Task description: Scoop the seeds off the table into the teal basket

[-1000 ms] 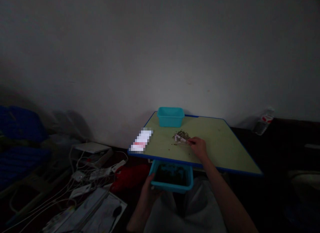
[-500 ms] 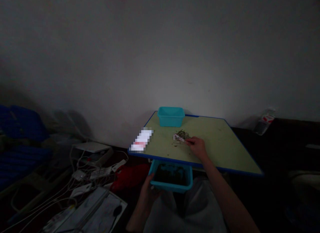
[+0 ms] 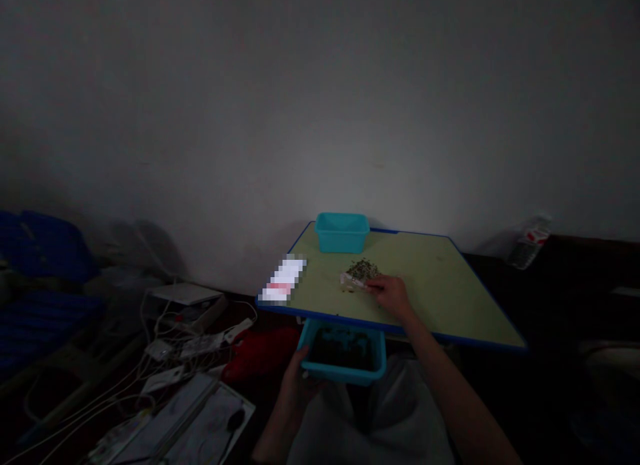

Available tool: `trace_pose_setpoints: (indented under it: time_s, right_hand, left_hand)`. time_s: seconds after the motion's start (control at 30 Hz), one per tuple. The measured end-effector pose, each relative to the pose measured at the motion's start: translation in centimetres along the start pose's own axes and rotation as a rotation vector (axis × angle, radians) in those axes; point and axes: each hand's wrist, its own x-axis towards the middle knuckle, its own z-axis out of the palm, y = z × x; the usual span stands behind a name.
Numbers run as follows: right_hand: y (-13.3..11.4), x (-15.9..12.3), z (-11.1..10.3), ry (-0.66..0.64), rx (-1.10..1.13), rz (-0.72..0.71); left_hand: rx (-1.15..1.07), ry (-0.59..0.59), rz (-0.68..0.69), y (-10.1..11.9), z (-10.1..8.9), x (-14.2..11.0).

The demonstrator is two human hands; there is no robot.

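Observation:
My left hand (image 3: 296,385) is closed on the near left side of a teal plastic basin (image 3: 345,376), which is held against the table's front edge above my lap. Dark loose bits cover much of its floor. On the table, my right hand (image 3: 393,296) pinches a thin pale strip (image 3: 353,280) whose exact kind I cannot make out in the dim light. Just behind the strip lies a small heap of dark, leafy-looking bits (image 3: 364,268), with a few crumbs scattered nearer me. A second teal basin (image 3: 342,241) stands at the back of the table.
The pale green table (image 3: 445,285) has a blue rim. A lit, blurred-out phone-like screen (image 3: 285,278) lies at its left edge. Cables, power strips (image 3: 200,345) and a red item (image 3: 260,355) crowd the floor left. A blue chair (image 3: 50,272) stands far left, a plastic bottle (image 3: 530,245) right.
My right hand and the pale strip have shifted slightly left and toward me, at the near side of the heap. The left hand and its basin stay in place.

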Motion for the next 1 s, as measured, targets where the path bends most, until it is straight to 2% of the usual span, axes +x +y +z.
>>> trace_pose_setpoints:
  time_s: [0.2,0.33,0.53,0.63,0.8,1.0]
  right_hand:
    - [0.1,-0.3,0.1,-0.011,0.005,-0.041]
    - [-0.2,-0.3,-0.1,-0.022,-0.016,-0.012]
    - [-0.1,-0.5,-1.9,0.010,0.064,0.019]
    - [1.1,-2.0,-3.4,0.068,0.096,0.053]
    - [3.4,-6.3,-5.3,0.147,0.089,0.173]
    - [3.0,-9.1,-5.7,0.132,0.126,0.225]
  left_hand:
    - [0.007,-0.016,0.007,0.0,0.1,-0.3]
    - [0.024,0.000,0.006,0.0,0.1,-0.3]
    - [0.017,0.012,0.007,-0.1,0.1,0.0]
    - [0.016,0.031,-0.005,-0.2,0.2,-0.1]
    - [0.014,0.007,0.008,-0.5,0.3,-0.3]
    - [0.056,-0.046,0.010,-0.7,0.6,-0.9]
